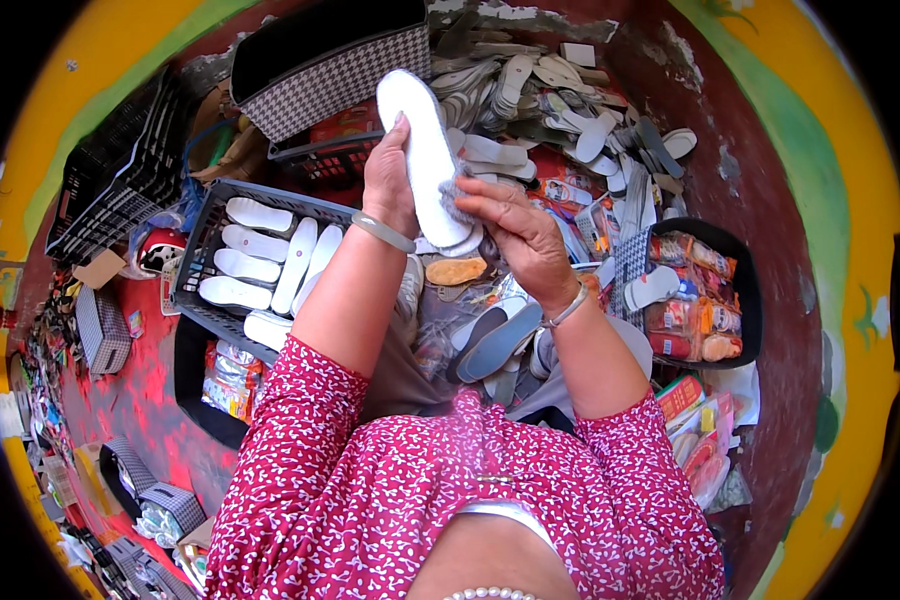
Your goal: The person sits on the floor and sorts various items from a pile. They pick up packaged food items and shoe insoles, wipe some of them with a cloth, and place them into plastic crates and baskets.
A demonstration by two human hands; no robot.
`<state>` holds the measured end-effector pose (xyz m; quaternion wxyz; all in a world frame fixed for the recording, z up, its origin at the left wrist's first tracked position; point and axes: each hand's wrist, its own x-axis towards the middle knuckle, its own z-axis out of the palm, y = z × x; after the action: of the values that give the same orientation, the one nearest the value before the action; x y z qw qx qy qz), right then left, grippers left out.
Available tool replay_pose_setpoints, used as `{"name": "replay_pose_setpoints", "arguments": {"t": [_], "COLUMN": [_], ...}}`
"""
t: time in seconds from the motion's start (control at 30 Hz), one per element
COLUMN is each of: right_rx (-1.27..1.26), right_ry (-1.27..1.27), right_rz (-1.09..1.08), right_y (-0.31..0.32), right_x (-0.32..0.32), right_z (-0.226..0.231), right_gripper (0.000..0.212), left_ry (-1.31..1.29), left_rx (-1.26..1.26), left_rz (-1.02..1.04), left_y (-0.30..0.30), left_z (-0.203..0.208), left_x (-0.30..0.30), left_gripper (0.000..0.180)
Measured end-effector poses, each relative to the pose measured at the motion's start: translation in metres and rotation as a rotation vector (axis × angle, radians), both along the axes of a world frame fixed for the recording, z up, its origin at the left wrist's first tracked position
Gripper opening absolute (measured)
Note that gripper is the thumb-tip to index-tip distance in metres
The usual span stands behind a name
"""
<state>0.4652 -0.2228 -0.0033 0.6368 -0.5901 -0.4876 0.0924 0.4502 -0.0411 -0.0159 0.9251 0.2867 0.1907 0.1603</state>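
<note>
A white insole point(428, 165) is held up in front of me, its toe end pointing away. My left hand point(390, 182) is closed round its left side, with the thumb lying on the white face. At its right edge, my right hand point(518, 235) pinches a fuzzy grey piece point(456, 200) against the insole. Whether that piece is loose or part of the insole I cannot tell. Below the held insole lies an orange-tan insole point(456, 270). Grey-blue insoles point(505, 340) rest nearer my lap.
At left stands a dark plastic crate point(202, 225) with several white insoles. A houndstooth bin point(335, 85) is behind it. Many insoles point(515, 85) are heaped at the back. On the right a black-lined bin point(748, 290) contains orange packets. Stacked black crates point(120, 165) stand far left.
</note>
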Motion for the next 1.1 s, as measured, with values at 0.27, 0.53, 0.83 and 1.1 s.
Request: {"name": "replay_pose_setpoints", "arguments": {"t": [0.27, 0.53, 0.83, 1.1], "right_rx": [-0.298, 0.116, 0.131, 0.188], "right_ry": [0.178, -0.092, -0.455, -0.026], "right_rz": [0.624, -0.169, -0.268, -0.645], "right_y": [-0.022, -0.025, -0.005, -0.032], "right_x": [0.016, 0.006, -0.011, 0.053], "right_z": [-0.011, 0.034, 0.016, 0.024], "right_gripper": [0.034, 0.03, 0.028, 0.024], "left_ry": [-0.291, -0.12, -0.148, -0.024], "left_rx": [-0.301, -0.077, -0.161, 0.162], "left_rz": [0.127, -0.053, -0.508, -0.712], "left_y": [0.039, 0.002, -0.05, -0.069], "left_z": [0.002, -0.01, 0.005, 0.003], "left_x": [0.0, 0.009, -0.006, -0.012], "left_gripper": [0.031, 0.042, 0.036, 0.03]}}
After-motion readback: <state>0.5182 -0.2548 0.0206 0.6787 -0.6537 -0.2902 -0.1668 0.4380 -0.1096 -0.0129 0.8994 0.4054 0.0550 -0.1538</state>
